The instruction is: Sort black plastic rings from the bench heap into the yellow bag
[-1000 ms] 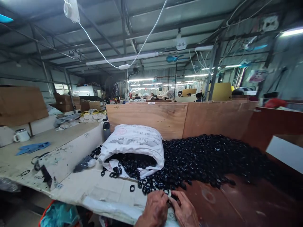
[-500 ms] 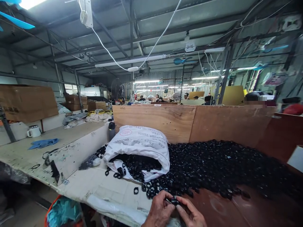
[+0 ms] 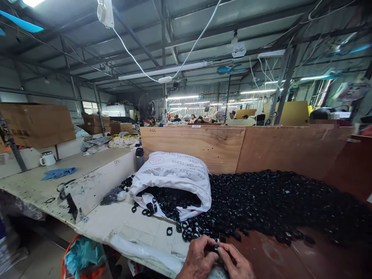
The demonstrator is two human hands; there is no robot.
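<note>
My left hand [image 3: 199, 255] and my right hand [image 3: 236, 260] meet at the table's front edge, fingertips pinched together. Between them is a small black ring-shaped part [image 3: 216, 248], mostly covered by the fingers. Just beyond my hands, loose black rings [image 3: 187, 233] lie in front of a white woven sack [image 3: 174, 166]. The sack rests on its side with its mouth toward me and more black rings inside. To the right spreads a large heap of the same black rings [image 3: 273, 201].
A wooden board [image 3: 192, 145] closes off the back of the table. On the left table are a blue cloth [image 3: 59, 173], a white mug [image 3: 48, 159] and a cardboard box [image 3: 36, 126]. An orange-rimmed bin [image 3: 84, 255] stands below. People sit beyond the board.
The view has shifted slightly, so the scene sits a little further right. My hands stay together, and the black ring has turned and is more hidden between my fingertips.
</note>
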